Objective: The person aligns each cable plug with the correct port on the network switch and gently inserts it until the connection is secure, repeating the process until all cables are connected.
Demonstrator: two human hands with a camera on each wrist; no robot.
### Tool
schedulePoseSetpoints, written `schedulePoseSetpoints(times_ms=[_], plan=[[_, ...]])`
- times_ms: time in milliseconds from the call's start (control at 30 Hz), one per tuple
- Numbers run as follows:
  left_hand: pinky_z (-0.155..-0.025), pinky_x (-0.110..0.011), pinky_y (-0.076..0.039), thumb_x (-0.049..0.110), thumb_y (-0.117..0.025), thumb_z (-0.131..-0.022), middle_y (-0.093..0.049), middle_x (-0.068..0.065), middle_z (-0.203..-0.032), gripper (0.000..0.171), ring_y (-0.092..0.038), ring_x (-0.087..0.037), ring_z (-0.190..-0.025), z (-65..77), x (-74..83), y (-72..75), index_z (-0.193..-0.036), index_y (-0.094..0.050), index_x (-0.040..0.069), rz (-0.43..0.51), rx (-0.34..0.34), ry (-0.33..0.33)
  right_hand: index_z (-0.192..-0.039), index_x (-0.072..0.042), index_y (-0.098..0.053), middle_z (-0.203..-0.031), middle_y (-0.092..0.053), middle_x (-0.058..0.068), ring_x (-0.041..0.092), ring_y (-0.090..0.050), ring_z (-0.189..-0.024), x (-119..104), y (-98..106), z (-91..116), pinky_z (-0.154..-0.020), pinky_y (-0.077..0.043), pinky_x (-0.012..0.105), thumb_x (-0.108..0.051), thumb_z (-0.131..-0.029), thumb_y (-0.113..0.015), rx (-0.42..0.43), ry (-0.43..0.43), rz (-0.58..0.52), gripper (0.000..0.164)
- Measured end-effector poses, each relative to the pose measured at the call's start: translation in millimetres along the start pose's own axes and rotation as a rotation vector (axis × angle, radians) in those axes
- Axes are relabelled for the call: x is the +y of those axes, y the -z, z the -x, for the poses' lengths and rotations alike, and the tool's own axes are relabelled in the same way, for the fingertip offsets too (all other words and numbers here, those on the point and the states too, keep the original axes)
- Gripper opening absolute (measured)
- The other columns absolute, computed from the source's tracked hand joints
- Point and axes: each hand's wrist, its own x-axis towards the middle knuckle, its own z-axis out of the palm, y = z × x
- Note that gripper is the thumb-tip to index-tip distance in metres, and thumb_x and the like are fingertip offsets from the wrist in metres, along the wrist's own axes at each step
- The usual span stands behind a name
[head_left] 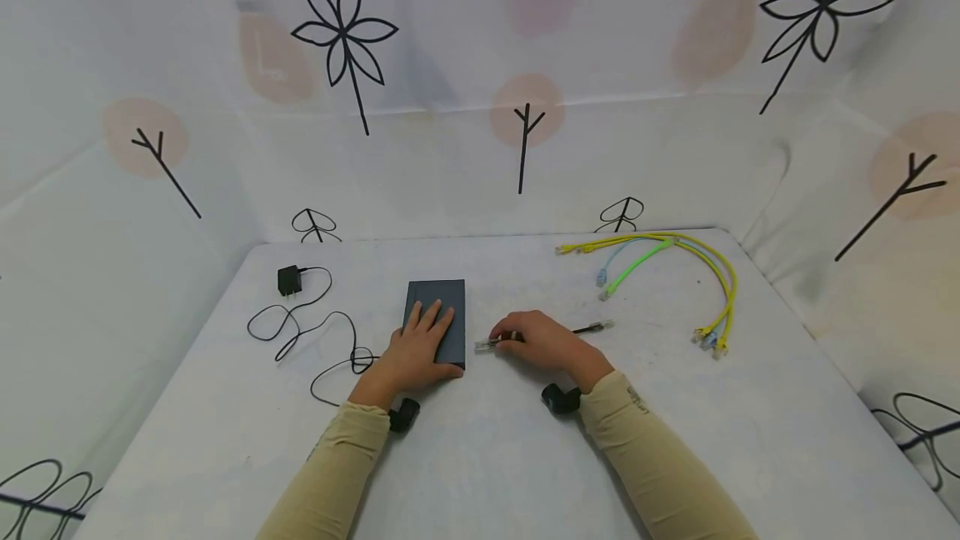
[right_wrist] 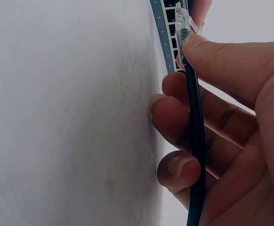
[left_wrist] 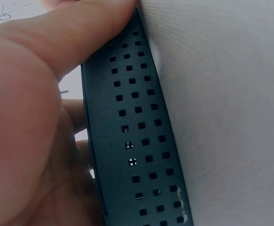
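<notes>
A dark grey network switch (head_left: 453, 338) lies on the table. My left hand (head_left: 413, 357) rests on its top with the fingers spread and straight, and the thumb lies against the near, vented side (left_wrist: 99, 113). Just right of the switch, my right hand (head_left: 542, 342) pinches a short black network cable (right_wrist: 197, 127) behind its clear plug (right_wrist: 183, 30). That plug points left towards the row of ports (right_wrist: 171, 29), with a small gap in the head view. The cable's other plug (head_left: 600, 326) sticks out to the right of the hand.
A black power adapter (head_left: 289, 280) stands at the back left, its thin cord (head_left: 330, 319) looping towards the switch. At the back right lie yellow network cables (head_left: 723, 261), a green cable (head_left: 637, 262) and a light blue cable (head_left: 602, 277). White patterned cloth (head_left: 450, 173) surrounds the table.
</notes>
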Motion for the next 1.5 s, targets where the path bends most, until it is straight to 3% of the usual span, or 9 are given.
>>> schedulePoseSetpoints(times_ms=[533,1500], plan=[[-0.108,-0.066,-0.026,0.059,-0.069,-0.082,-0.009,-0.009,-0.164,0.098,0.000,-0.039,-0.151,1.0,-0.1,0.4,-0.157,-0.019,0.020,0.010,0.006,-0.003,-0.109,-0.018,-0.070,-0.100,-0.065,-0.006,0.007,-0.058,-0.089,-6.9,-7.0,-3.3,-0.080,-0.048,0.030,-0.022,-0.095,-0.064,0.031,0.024,0.015,0.016],[-0.108,-0.065,-0.027,0.061,-0.067,-0.082,-0.010,-0.009,-0.164,0.099,-0.001,-0.039,-0.151,-2.5,-0.8,-4.0,-0.157,-0.019,0.019,-0.020,0.014,0.003,-0.109,-0.018,-0.069,-0.095,-0.063,-0.007,0.007,-0.056,-0.084,-11.5,-12.3,-4.7,-0.078,-0.047,0.030,-0.024,-0.095,-0.064,0.048,0.040,0.041,0.016]])
